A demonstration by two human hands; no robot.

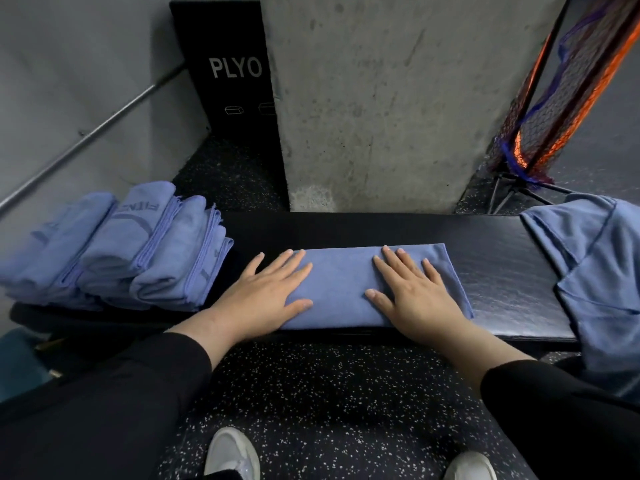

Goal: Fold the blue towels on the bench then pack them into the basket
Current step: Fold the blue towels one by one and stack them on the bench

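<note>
A blue towel [341, 285], folded into a long strip, lies flat on the black padded bench [502, 275]. My left hand [266, 299] presses its left end with straight, spread fingers, partly on the bench. My right hand [412, 289] lies flat on the strip's right half. Several folded blue towels [131, 251] stand in a row at the bench's left end. Unfolded blue towels [595, 268] hang over the right end. No basket is in view.
A concrete pillar [381, 98] rises right behind the bench. A black plyo box [228, 71] stands behind it at the left, beside a slanted metal rail [86, 140]. An orange and blue net [554, 98] leans at the right. My shoes [232, 455] stand on speckled floor.
</note>
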